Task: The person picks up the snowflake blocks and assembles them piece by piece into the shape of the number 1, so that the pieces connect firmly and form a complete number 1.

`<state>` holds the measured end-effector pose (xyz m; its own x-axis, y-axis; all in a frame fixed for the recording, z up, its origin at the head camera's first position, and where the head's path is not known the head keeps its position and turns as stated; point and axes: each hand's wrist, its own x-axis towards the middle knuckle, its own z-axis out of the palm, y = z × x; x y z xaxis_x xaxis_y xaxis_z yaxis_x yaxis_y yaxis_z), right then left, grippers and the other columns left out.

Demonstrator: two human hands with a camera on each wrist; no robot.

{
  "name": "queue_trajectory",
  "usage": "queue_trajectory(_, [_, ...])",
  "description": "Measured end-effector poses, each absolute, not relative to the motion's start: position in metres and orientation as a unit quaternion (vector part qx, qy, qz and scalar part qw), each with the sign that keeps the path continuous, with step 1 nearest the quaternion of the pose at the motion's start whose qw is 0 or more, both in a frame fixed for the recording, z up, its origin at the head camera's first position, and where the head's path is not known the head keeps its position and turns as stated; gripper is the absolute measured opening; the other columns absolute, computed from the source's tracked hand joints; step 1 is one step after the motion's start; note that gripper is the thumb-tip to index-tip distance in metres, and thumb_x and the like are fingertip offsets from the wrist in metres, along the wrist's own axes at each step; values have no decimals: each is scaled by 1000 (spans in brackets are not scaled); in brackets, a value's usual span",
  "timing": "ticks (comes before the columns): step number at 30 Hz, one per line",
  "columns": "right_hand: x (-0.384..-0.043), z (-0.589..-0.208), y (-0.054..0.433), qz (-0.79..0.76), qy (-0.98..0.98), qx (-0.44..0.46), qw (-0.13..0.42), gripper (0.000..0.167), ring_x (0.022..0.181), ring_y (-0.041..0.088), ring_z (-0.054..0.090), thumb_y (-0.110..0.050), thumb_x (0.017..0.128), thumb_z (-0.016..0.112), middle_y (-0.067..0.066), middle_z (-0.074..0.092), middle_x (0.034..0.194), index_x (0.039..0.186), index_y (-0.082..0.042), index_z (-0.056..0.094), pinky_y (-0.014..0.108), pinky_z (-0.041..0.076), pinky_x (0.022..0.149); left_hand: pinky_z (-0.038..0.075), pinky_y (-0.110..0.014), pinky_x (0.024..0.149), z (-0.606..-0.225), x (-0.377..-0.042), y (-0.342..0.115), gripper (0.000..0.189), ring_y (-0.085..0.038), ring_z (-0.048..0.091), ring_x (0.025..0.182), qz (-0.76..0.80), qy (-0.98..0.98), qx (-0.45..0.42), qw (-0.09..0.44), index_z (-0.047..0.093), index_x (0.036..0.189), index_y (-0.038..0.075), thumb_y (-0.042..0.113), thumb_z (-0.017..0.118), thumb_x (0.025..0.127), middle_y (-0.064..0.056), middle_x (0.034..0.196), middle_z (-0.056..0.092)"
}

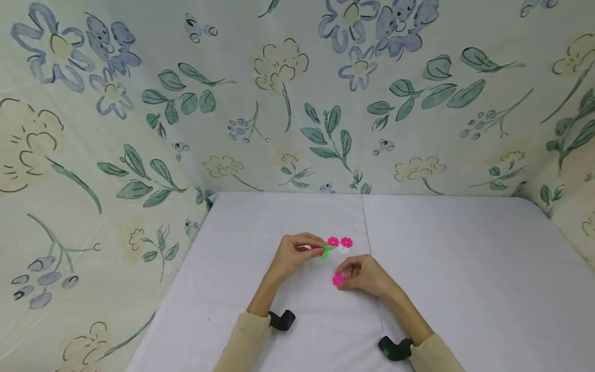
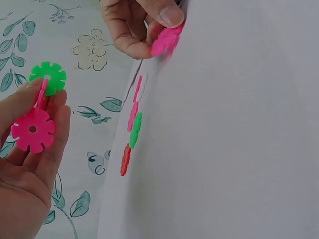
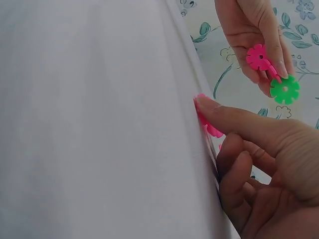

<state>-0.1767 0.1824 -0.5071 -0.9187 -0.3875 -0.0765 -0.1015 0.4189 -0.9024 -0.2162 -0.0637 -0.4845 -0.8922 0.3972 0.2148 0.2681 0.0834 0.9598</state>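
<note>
My left hand (image 1: pixel 294 254) pinches a small joined chain of notched plastic discs. In the left wrist view this chain shows a pink disc (image 2: pixel 33 131) facing the camera, a pink piece seen edge-on, and a green disc (image 2: pixel 50 78) at the far end. My right hand (image 1: pixel 367 276) pinches a single pink disc (image 1: pixel 339 279) between thumb and fingers, close over the table, to the right of and nearer than the left hand. The two hands are apart, and so are the pieces they hold.
Beyond the hands, two pink discs (image 1: pixel 346 242), a white disc (image 1: pixel 343 250) and a green disc (image 1: pixel 325 254) lie on the white-covered table (image 1: pixel 465 268). A red disc (image 2: pixel 125 160) shows in the left wrist view. Floral cloth (image 1: pixel 279 129) hangs behind the table.
</note>
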Motion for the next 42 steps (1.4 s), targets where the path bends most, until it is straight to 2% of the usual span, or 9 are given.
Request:
queue_trajectory(3, [-177, -505, 183, -508, 835, -165, 131, 24, 60, 9, 54, -11, 79, 90, 10, 67, 84, 94, -5, 73, 21, 47, 56, 58, -21, 77, -486, -217, -65, 14, -13, 68, 106, 630, 742, 224, 49, 83, 104, 9, 13, 81, 90, -10, 111, 78])
queue_trajectory(6, [-177, -506, 184, -505, 836, -171, 133, 23, 62, 11, 60, -11, 82, 88, 10, 68, 86, 95, -5, 70, 22, 52, 60, 58, -22, 78, -486, -217, -67, 14, -14, 68, 107, 626, 746, 224, 47, 83, 104, 9, 13, 81, 90, -9, 111, 78])
queue_trajectory(10, [-178, -506, 186, -554, 805, -156, 145, 21, 72, 19, 73, -6, 89, 80, 16, 70, 89, 106, 1, 69, 28, 63, 69, 58, -22, 80, -487, -218, -69, 15, -17, 68, 108, 627, 744, 227, 52, 83, 105, 9, 13, 81, 90, -10, 112, 77])
queue_trajectory(15, [-179, -505, 185, -623, 764, -123, 113, 28, 83, 30, 79, -4, 95, 73, 24, 71, 99, 120, 7, 66, 33, 65, 76, 59, -20, 83, -489, -217, -70, 16, -17, 68, 111, 626, 745, 222, 62, 83, 105, 8, 11, 81, 89, -9, 113, 77])
queue_trajectory(20, [-179, -502, 182, -659, 744, -94, 60, 36, 87, 24, 80, -6, 97, 72, 27, 71, 108, 129, 7, 64, 33, 64, 81, 60, -22, 83, -490, -216, -70, 16, -19, 67, 113, 623, 746, 223, 70, 83, 105, 9, 10, 80, 90, -9, 115, 77])
queue_trajectory(25, [-179, -500, 181, -687, 720, -91, 43, 40, 87, 19, 80, -2, 96, 71, 33, 70, 114, 133, 12, 61, 37, 63, 82, 61, -23, 83, -489, -217, -70, 16, -17, 68, 110, 624, 745, 225, 71, 83, 105, 8, 9, 80, 90, -9, 115, 76])
queue_trajectory(35, [-178, -496, 177, -712, 697, -83, 24, 45, 87, 29, 80, -3, 93, 75, 21, 77, 105, 131, 17, 61, 35, 64, 79, 60, -23, 79, -488, -218, -69, 16, -13, 72, 96, 631, 736, 237, 65, 82, 105, 5, 7, 80, 89, -13, 111, 77])
queue_trajectory(39, [-178, -495, 176, -714, 695, -80, 20, 46, 88, 33, 79, -3, 92, 76, 14, 79, 103, 130, 17, 61, 40, 63, 80, 60, -23, 79, -487, -219, -68, 16, -14, 71, 97, 630, 738, 235, 67, 83, 104, 6, 9, 81, 89, -11, 110, 78])
queue_trajectory(42, [-177, -494, 175, -717, 692, -81, 21, 46, 88, 31, 80, -4, 92, 76, 12, 79, 102, 131, 17, 61, 45, 62, 82, 60, -23, 79, -488, -219, -67, 15, -14, 71, 98, 634, 733, 238, 65, 83, 103, 5, 9, 81, 88, -13, 110, 78])
